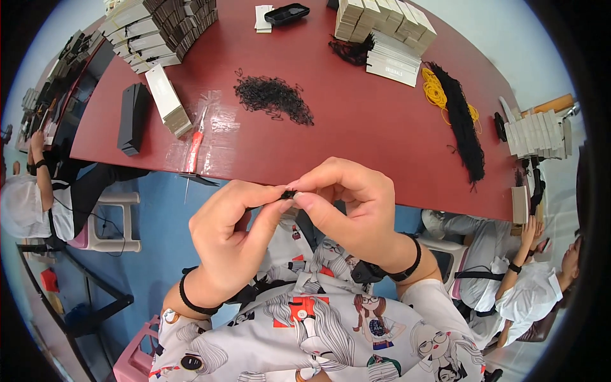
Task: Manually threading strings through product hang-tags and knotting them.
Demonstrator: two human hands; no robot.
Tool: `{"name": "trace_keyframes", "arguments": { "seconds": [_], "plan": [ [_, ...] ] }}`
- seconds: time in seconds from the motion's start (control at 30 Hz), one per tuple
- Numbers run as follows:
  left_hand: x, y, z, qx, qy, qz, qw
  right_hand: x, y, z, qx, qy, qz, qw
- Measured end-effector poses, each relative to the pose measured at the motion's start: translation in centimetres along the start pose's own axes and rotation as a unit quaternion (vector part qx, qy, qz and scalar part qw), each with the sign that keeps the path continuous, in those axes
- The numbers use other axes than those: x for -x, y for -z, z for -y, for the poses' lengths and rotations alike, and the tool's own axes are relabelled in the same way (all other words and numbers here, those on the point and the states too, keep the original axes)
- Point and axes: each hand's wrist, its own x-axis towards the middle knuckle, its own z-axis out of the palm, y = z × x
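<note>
My left hand (232,232) and my right hand (350,200) meet just in front of the table's near edge, thumbs and forefingers pinched. Between the fingertips is a small black tangled piece (289,194); whether it is cord or small pins is too small to tell. Both hands grip it, and my fingers hide part of it. Beyond them, on the dark red table (356,146), lies a loose heap of small black wire loops (273,99) that look like safety pins.
Stacks of tags (156,32) stand far left, more tag bundles (385,25) far right. A white tag stack (168,102) lies beside a black stack (133,118) and a red-handled tool (195,153). Black cords (459,118) and yellow bands (435,88) lie right. People sit at both sides.
</note>
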Motion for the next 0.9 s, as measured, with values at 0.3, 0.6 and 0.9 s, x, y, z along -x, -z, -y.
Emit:
{"name": "trace_keyframes", "arguments": {
  "seconds": [0.3, 0.6, 0.9],
  "plan": [
    [-0.42, -0.18, -0.75, -0.118, -0.076, 0.004, 0.990, 0.09, 0.18, 0.05, -0.030, -0.045, -0.004, 0.999],
    [-0.77, 0.02, -0.45, -0.191, -0.156, 0.012, 0.969, -0.13, 0.49, -0.27, 0.052, -0.003, -0.009, 0.999],
    [-0.74, -0.12, -0.70, -0.190, -0.153, 0.018, 0.970, 0.08, 0.25, -0.20, 0.046, -0.018, -0.021, 0.999]
  ]
}}
